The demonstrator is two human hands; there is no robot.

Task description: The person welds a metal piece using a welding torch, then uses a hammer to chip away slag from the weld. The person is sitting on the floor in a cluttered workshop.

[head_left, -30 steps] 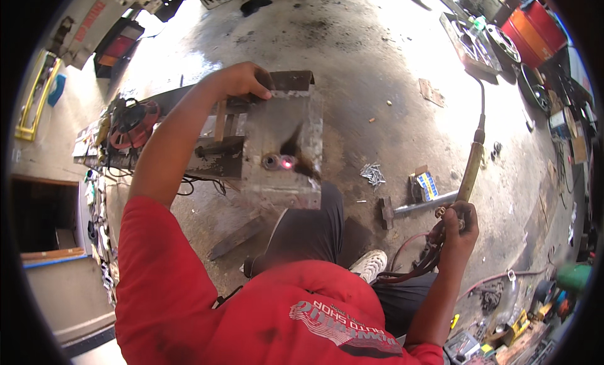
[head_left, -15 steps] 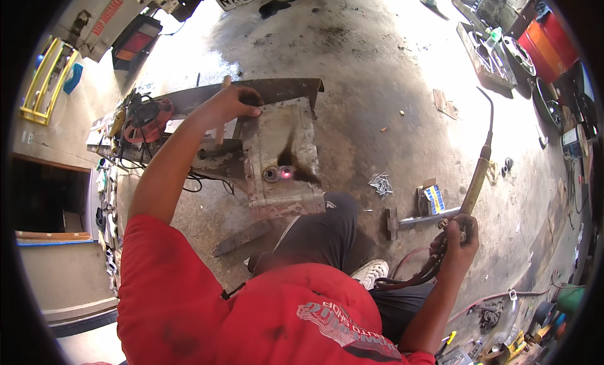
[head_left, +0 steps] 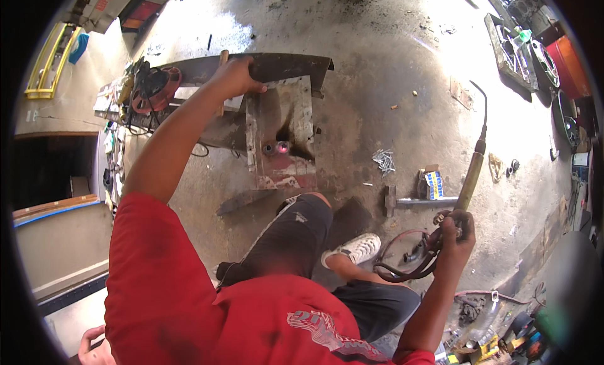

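My left hand [head_left: 238,77] is closed over the upper left corner of a flat, worn metal plate [head_left: 296,104], its thumb on the edge; most of its fingers are hidden. Two round holes or bosses sit low on the plate, and the right one, a ring [head_left: 283,147], glows pink. Dark soot streaks spread beside it. A wooden stick [head_left: 223,58] passes behind my left wrist. Off to the right, my right hand [head_left: 456,230] grips the valve end of a gas torch [head_left: 470,179], whose thin bent tip points up, apart from the plate. Hoses hang below this hand.
Under the plate runs a long dark metal beam [head_left: 283,62], with a red cable reel [head_left: 157,91] on its left. Scattered nails [head_left: 384,161], a blue-and-yellow box [head_left: 433,184] and a hammer [head_left: 391,200] lie on the floor. A tray of tools [head_left: 506,57] stands far right.
The whole view has shifted, so the plate and beam sit higher. My legs have moved and a white shoe shows more fully. Both hands keep their holds.
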